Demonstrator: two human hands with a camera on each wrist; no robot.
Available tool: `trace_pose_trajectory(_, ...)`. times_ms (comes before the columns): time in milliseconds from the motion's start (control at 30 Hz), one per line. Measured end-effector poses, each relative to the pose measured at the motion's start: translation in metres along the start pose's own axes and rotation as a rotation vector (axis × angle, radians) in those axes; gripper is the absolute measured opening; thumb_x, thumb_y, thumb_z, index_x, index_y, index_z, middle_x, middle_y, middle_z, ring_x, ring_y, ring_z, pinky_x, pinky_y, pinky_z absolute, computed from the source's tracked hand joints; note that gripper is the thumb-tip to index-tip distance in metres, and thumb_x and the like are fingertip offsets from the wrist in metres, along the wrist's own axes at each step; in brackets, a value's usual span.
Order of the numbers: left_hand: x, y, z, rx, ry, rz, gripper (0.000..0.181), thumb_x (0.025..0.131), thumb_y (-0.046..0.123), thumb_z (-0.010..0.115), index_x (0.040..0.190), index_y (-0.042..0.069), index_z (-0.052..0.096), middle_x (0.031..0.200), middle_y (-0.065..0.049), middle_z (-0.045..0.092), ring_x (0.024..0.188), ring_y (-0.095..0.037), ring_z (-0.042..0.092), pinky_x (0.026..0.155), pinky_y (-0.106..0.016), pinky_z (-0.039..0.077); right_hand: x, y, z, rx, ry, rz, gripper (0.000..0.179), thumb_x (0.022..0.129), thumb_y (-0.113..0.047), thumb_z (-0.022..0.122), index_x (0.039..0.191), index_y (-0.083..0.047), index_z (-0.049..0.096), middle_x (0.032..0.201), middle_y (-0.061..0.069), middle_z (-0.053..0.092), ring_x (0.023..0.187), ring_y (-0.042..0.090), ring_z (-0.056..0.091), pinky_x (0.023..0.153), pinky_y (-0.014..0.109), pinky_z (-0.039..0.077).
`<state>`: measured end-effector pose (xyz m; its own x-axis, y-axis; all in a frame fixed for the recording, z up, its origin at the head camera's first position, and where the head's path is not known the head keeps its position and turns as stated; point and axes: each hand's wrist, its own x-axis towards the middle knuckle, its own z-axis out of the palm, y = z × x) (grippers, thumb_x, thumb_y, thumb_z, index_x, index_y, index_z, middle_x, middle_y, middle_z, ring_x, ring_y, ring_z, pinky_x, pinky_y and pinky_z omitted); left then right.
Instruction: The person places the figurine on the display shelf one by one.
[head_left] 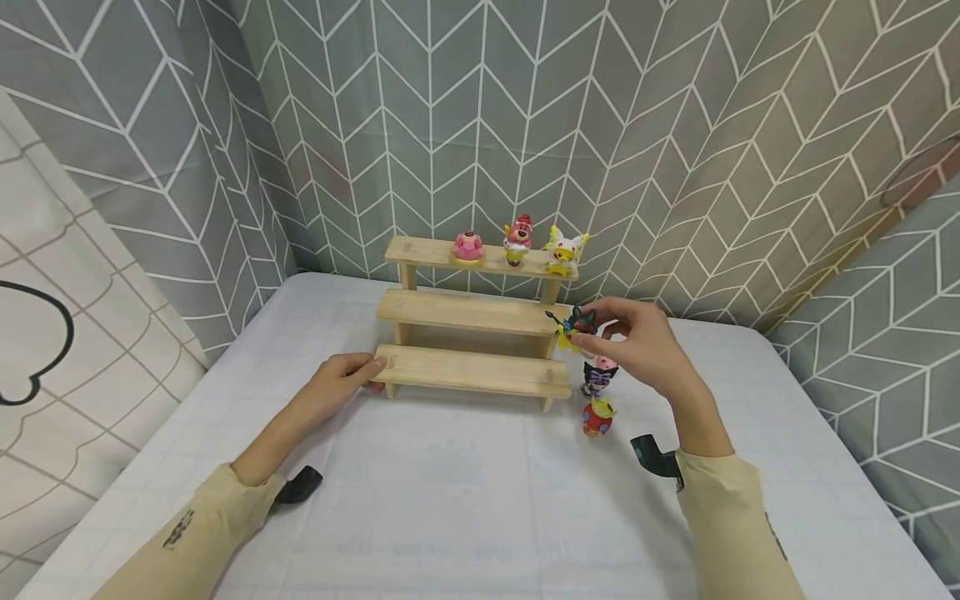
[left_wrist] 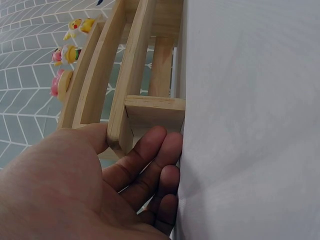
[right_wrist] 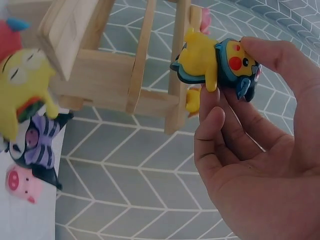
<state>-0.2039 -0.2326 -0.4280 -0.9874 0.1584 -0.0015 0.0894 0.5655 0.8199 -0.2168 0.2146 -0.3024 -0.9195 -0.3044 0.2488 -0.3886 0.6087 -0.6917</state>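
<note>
A three-step wooden display stand (head_left: 468,315) stands on the table. My left hand (head_left: 339,385) holds the left end of its lowest step, thumb against the plank's edge and fingers curled underneath. Between thumb and fingers, my right hand (head_left: 636,340) pinches a yellow figurine (right_wrist: 197,57) with a dark blue hood and red cheeks. It is held in the air beside the right end of the middle step. On the top step sit a pink round figurine (head_left: 468,246), a pink bear figurine (head_left: 517,242) and a yellow-and-white figurine (head_left: 564,252).
Right of the stand, a black-and-purple figurine (head_left: 597,377) and a red figurine with a yellow-green top (head_left: 597,418) stand on the white-covered table (head_left: 420,500). A pink pig figurine (right_wrist: 23,183) is near them. Patterned curtain (head_left: 465,100) hangs behind the stand.
</note>
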Motion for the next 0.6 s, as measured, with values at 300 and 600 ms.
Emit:
trace_pose_trajectory(300,-0.002,0.002,-0.001,0.007,0.005,-0.001,0.045,0.110,0.044,0.054,0.103,0.005,0.075,0.094,-0.006,0.075,0.097,-0.020,0.059,0.093,-0.037,0.042,0.008,-0.009,0.011,0.033,-0.008,0.003,0.034,0.092,-0.027,0.083,0.121,-0.011,0.073,0.107,0.010,0.072,0.092,0.027,0.065,0.064,0.026,0.050)
trace_pose_trajectory(600,-0.001,0.001,-0.001,0.011,0.001,-0.003,0.046,0.110,0.046,0.054,0.100,0.005,0.074,0.094,-0.006,0.074,0.095,-0.020,0.057,0.089,-0.035,0.042,0.013,-0.015,0.018,0.053,-0.015,-0.011,0.029,0.092,-0.025,0.083,0.117,-0.012,0.075,0.104,0.008,0.074,0.090,0.026,0.066,0.070,0.027,0.051)
